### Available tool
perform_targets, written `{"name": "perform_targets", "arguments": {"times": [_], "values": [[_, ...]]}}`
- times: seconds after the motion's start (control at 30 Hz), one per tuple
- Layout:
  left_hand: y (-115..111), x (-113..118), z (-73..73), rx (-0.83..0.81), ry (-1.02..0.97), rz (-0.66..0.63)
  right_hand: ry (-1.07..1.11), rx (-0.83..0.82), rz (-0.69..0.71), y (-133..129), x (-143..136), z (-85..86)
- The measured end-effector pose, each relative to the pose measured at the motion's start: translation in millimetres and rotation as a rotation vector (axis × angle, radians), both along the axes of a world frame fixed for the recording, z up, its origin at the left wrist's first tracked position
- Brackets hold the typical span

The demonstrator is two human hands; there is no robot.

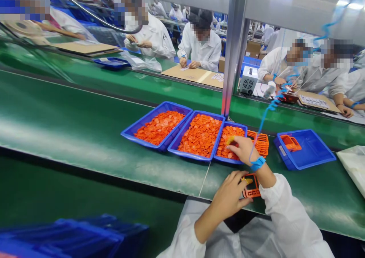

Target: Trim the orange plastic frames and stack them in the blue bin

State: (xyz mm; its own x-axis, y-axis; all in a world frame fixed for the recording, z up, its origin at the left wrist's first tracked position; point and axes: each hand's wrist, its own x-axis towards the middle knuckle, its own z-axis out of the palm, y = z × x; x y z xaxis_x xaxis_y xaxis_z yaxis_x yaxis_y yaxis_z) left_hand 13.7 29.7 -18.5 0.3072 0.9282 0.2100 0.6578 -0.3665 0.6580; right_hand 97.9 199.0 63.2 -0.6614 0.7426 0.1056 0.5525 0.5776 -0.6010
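My left hand (231, 194) is closed on the side of an orange plastic frame (253, 193) at the belt's near edge; a yellow cover shows on one fingertip. My right hand (242, 150) is bent in a pinch over the smallest blue tray (244, 128), which holds small orange plastic pieces (221, 148). It wears a yellow finger cover and a blue wrist strap (258, 163). Whatever lies between its fingertips is too small to make out. Just behind that hand lie stacked orange frames (262, 144).
Two larger blue trays (174, 150) of orange pieces stand to the left. Another blue tray (309, 155) at right contains orange frames (291, 143). A metal post (230, 53) rises behind the trays. A coiled blue cord (265, 117) runs from my wrist. Co-workers sit across the green belt (114, 151).
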Motion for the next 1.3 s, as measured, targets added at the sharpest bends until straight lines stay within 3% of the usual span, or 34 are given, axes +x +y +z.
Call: {"name": "perform_targets", "arguments": {"times": [0.1,0.17,0.3,0.4,0.6,0.9,1.13,1.3], "values": [[0,-1,-0.7,0.032,-0.001,-0.003,0.336,-0.138,-0.12,-14,47,6.3],[0,-2,-2.7,0.059,-0.021,-0.003,0.444,-0.21,-0.211,-31,82,4.0],[1,-5,-9.5,0.089,-0.089,-0.004,0.466,-0.395,-0.349,-80,140,-18.5],[-1,-7,-12.8,0.113,-0.146,-0.023,0.429,-0.495,-0.383,-113,160,-39.0],[-4,-11,-10.4,0.094,-0.217,-0.042,0.407,-0.354,-0.239,-134,162,-50.2],[-4,-15,-4.7,0.088,-0.276,-0.054,0.489,-0.543,-0.238,-137,151,-66.5],[-3,-18,-1.5,0.076,-0.286,-0.096,0.422,-0.509,-0.244,-136,141,-59.6],[-1,-20,3.2,0.109,-0.304,-0.128,0.466,-0.627,-0.254,-138,136,-60.2]]}}
